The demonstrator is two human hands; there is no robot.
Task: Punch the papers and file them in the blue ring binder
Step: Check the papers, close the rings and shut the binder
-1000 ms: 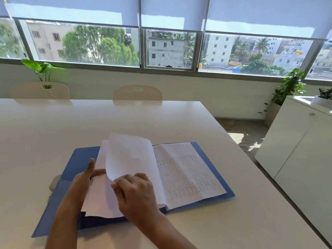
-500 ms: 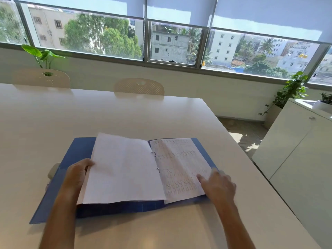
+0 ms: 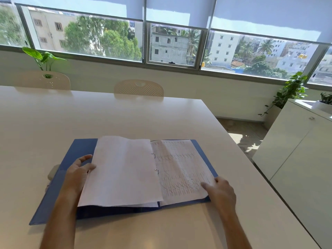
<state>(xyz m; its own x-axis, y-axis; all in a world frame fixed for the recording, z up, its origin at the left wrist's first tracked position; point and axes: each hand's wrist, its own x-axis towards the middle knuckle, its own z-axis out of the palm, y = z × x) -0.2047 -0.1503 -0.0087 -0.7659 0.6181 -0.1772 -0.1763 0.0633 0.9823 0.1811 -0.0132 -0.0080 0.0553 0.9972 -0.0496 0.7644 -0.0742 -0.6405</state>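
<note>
Open blue binder (image 3: 75, 159), papers (image 3: 124, 171) ringed

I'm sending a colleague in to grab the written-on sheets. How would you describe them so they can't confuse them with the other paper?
Go to the big white table under the windows; a blue ring binder lies open on it. The handwritten sheets lie right of the two metal rings, under the right hand. They are covered with rows of writing, unlike the blank white pages left of the rings.

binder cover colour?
Blue; the binder lies open on the white table, clearest in the head view.
</note>
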